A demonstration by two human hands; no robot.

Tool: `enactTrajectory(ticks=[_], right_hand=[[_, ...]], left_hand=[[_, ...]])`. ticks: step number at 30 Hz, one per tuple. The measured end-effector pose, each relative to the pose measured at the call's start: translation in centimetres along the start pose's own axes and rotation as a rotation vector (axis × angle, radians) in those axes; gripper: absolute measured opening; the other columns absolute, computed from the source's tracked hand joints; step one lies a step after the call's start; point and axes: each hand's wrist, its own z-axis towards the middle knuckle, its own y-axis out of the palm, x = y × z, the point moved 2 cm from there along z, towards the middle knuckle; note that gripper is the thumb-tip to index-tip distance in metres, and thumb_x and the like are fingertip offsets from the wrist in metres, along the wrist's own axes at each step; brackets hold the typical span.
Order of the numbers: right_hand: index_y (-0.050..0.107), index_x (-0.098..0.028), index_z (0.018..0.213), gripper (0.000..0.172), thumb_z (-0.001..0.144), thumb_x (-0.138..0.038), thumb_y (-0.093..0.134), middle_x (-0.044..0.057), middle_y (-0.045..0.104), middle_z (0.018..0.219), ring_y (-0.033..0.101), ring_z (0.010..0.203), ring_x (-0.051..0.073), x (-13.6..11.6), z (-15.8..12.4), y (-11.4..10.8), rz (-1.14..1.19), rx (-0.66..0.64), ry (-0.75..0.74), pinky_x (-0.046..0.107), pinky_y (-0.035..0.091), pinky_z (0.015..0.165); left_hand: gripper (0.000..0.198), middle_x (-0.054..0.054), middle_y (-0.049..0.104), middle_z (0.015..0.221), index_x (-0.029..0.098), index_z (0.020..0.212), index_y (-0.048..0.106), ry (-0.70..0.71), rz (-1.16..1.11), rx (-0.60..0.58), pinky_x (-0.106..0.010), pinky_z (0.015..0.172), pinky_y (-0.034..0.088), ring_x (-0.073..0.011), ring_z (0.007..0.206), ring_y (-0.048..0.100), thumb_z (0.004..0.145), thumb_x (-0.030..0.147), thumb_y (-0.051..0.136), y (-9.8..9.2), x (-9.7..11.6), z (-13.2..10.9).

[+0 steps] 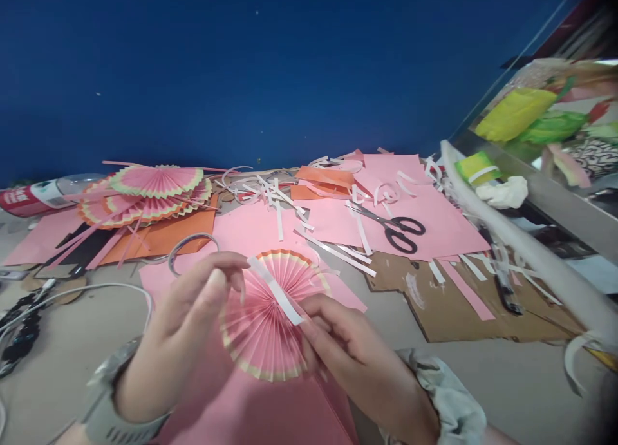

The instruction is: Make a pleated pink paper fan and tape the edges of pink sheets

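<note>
A narrow white strip (275, 290) slants above a round pleated paper fan (270, 348), pink with a pale yellow and orange edge. My right hand (347, 348) pinches the strip's lower end between thumb and fingers. At its upper end, the index fingertip of my left hand (197, 310) is close to or touching the strip; I cannot tell which. That hand's thumb stands apart from its bent fingers, with nothing visible between them. The fan lies on pink paper (251, 413), its left and right sides partly behind my hands. Behind my left hand is a roll of tape (186, 242).
Black-handled scissors (400, 232) rest on pink sheets. More pleated fans (154, 187) are stacked at the left near a bottle (43, 194). A utility knife (505, 284) lies on brown cardboard (449, 310). White scraps (277, 200) litter the back; a cable (87, 287) curves at left.
</note>
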Motion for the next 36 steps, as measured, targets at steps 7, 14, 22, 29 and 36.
enactTrajectory(ticks=[7, 14, 22, 29, 36], right_hand=[[0.048, -0.02, 0.08, 0.029, 0.093, -0.041, 0.033, -0.005, 0.05, 0.055, 0.041, 0.048, 0.008, -0.2, -0.2, 0.7, 0.005, -0.18, 0.062, 0.02, 0.034, 0.049], [0.043, -0.021, 0.074, 0.03, 0.092, -0.042, 0.033, -0.006, 0.05, 0.055, 0.041, 0.047, 0.008, 0.2, -0.4, 0.9, -0.011, -0.179, 0.073, 0.02, 0.031, 0.047], [0.041, -0.021, 0.07, 0.031, 0.094, -0.038, 0.032, -0.006, 0.051, 0.056, 0.046, 0.05, 0.007, 0.5, -0.2, 0.8, -0.097, -0.168, -0.021, 0.019, 0.035, 0.052], [0.042, -0.021, 0.072, 0.023, 0.093, -0.024, 0.035, -0.007, 0.052, 0.056, 0.047, 0.05, 0.007, 0.8, -0.3, 0.6, -0.138, -0.157, -0.061, 0.018, 0.035, 0.053], [0.042, -0.021, 0.073, 0.024, 0.094, -0.03, 0.034, -0.006, 0.052, 0.056, 0.046, 0.049, 0.008, 0.8, -0.3, 0.7, -0.072, -0.184, -0.02, 0.019, 0.036, 0.049]], left_hand=[[0.029, 0.005, 0.037, 0.058, 0.019, 0.064, 0.047, -0.018, 0.149, -0.026, -0.019, 0.05, 0.031, -0.0085, 0.053, 0.033, 0.09, 0.032, 0.045, 2.4, -1.6, -0.6], [0.028, 0.005, 0.042, 0.055, 0.018, 0.064, 0.048, -0.063, 0.18, -0.047, -0.019, 0.049, 0.032, -0.0077, 0.05, 0.037, 0.088, 0.032, 0.049, 2.9, -1.8, -0.5], [0.035, 0.006, 0.039, 0.05, 0.017, 0.059, 0.045, -0.1, 0.222, -0.044, -0.018, 0.044, 0.031, -0.006, 0.045, 0.035, 0.086, 0.04, 0.049, 3.1, -3.0, -0.4], [0.039, 0.006, 0.039, 0.044, 0.017, 0.057, 0.042, -0.138, 0.197, -0.078, -0.018, 0.042, 0.032, -0.0057, 0.04, 0.038, 0.086, 0.043, 0.048, 3.4, -3.5, -0.5], [0.037, 0.007, 0.041, 0.04, 0.018, 0.059, 0.042, -0.163, 0.148, -0.089, -0.018, 0.04, 0.033, -0.006, 0.036, 0.042, 0.085, 0.043, 0.05, 3.4, -3.9, -0.8]])
